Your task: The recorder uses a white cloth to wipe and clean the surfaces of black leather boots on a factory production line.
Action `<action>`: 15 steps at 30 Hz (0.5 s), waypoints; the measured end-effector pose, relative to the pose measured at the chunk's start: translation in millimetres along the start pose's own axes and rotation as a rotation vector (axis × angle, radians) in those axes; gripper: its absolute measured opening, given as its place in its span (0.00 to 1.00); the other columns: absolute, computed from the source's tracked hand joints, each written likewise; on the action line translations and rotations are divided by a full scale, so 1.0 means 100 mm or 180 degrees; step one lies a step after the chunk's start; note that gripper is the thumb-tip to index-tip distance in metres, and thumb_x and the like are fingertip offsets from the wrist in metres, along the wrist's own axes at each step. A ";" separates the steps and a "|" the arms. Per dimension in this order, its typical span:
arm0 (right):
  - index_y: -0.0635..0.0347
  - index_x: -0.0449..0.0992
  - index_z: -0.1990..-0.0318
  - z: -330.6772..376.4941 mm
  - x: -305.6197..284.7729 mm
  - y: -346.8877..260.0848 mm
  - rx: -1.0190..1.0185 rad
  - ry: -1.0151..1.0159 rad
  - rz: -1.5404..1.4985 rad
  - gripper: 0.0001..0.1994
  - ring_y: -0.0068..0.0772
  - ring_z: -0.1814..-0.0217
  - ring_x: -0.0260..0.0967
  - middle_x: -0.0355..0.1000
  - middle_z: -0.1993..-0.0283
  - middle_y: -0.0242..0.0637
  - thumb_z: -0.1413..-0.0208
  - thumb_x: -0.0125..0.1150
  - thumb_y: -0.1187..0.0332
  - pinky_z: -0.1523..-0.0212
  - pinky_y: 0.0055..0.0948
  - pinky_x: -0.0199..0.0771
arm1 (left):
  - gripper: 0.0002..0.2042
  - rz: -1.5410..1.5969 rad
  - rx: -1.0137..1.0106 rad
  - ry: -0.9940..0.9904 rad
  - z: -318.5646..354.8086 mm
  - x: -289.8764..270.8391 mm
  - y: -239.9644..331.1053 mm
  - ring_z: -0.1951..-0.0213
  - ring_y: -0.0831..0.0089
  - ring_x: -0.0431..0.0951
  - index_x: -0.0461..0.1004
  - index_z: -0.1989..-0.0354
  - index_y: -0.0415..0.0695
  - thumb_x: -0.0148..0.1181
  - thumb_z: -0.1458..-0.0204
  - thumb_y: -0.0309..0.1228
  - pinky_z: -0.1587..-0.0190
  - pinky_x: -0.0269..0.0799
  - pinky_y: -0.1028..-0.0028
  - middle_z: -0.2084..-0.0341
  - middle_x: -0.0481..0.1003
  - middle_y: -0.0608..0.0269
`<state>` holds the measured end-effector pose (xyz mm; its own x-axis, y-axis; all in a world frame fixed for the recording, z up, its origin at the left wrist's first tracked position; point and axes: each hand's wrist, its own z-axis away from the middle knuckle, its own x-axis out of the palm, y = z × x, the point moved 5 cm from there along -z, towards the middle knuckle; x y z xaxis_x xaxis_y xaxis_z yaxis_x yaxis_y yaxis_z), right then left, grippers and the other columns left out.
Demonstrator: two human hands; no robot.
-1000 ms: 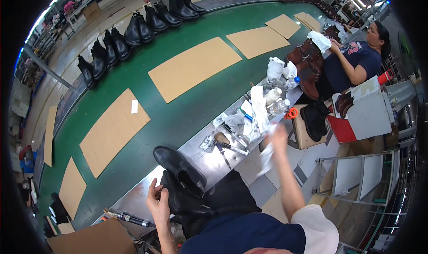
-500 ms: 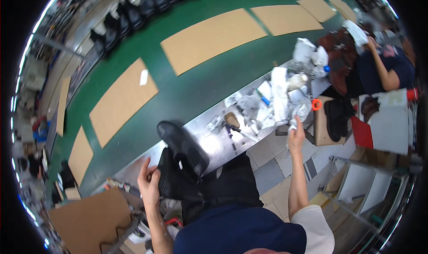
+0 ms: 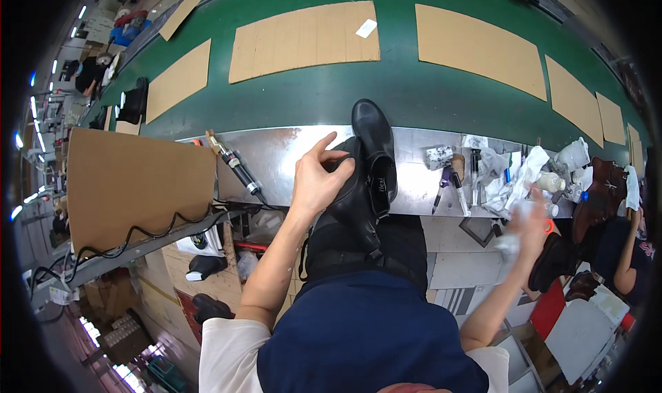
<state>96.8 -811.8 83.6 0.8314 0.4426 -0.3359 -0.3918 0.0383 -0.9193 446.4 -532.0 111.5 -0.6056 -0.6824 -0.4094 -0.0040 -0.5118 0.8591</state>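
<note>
From the head camera, your left hand (image 3: 316, 179) rests on the upper of a black ankle boot (image 3: 358, 186) that lies on its side at the near edge of the steel workbench (image 3: 276, 160), in front of your lap. Your thumb and fingers curl loosely round the boot's shaft with the index finger lifted clear, so the grip is partial, not a closed fist. A second black ankle boot (image 3: 374, 151) stands just beside it, touching it, its toe pointing out over the green conveyor belt (image 3: 386, 93), where several flat cardboard sheets (image 3: 303, 41) lie.

Your right hand (image 3: 527, 217) is out to your right, near the bench edge, blurred by motion; something pale, apparently a white cloth (image 3: 510, 241), is at its fingers, but you cannot tell how far the hand is closed.

Near that hand the bench holds crumpled white rags (image 3: 514, 182), a small white bottle (image 3: 552, 182) and a few pens and brushes (image 3: 455, 182). A long corded hand tool (image 3: 234, 165) lies to the left of your left hand, well apart from the boots, next to a large cardboard panel (image 3: 134, 186).

At the far right another person (image 3: 620, 255) sits beside brown boots (image 3: 600, 193).
</note>
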 end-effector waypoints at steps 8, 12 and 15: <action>0.62 0.66 0.67 1.08 2.65 -0.88 0.0804 -0.2319 -0.1537 0.05 0.15 0.73 0.66 0.70 0.76 0.29 0.53 0.50 0.78 0.71 0.15 0.63 | 0.29 -0.0138 0.0141 -0.0080 0.01 -0.01 0.04 0.63 0.70 0.77 0.65 0.46 0.32 0.60 0.59 0.32 0.56 0.70 0.74 0.66 0.78 0.52; 0.63 0.67 0.71 1.16 2.70 -1.04 0.0279 -0.2182 -0.1023 0.02 0.13 0.73 0.63 0.69 0.76 0.29 0.54 0.52 0.78 0.71 0.15 0.61 | 0.29 -0.0257 0.0186 -0.0049 0.03 -0.03 0.05 0.62 0.70 0.77 0.65 0.46 0.33 0.60 0.59 0.31 0.56 0.70 0.74 0.66 0.78 0.51; 0.64 0.66 0.72 1.18 2.76 -0.97 0.0428 -0.1962 -0.1109 0.02 0.12 0.74 0.62 0.69 0.76 0.29 0.54 0.53 0.77 0.72 0.15 0.61 | 0.29 -0.0289 0.0186 -0.0086 0.02 -0.04 0.06 0.60 0.65 0.77 0.65 0.46 0.33 0.59 0.60 0.32 0.53 0.69 0.71 0.65 0.78 0.50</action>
<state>318.0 -587.7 104.3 0.5589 0.8082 0.1856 -0.2224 0.3617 -0.9054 447.0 -531.3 119.3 -0.6219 -0.6198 -0.4786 -0.1058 -0.5390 0.8356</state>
